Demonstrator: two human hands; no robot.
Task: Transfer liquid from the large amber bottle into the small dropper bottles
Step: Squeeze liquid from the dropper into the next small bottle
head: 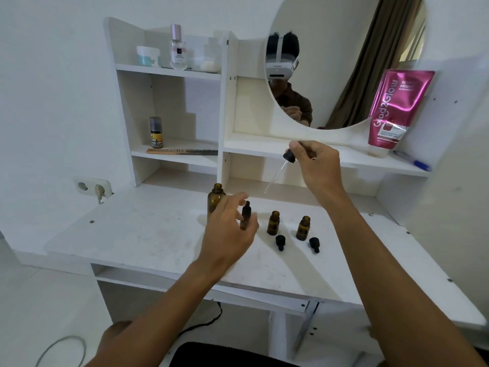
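The large amber bottle stands uncapped on the white desk, partly hidden by my left hand. That hand hovers with its fingers spread, just in front of a small dropper bottle that has its black cap on. Two more small amber bottles stand open to the right, and a black dropper cap lies in front of each. Held high above the desk, my right hand pinches a long glass dropper by its black bulb, tip pointing down-left.
A shelf unit behind the desk holds a comb, a small yellow-labelled bottle, jars and a perfume bottle. A round mirror, a pink pouch and a blue pen are at the right. A wall socket sits left.
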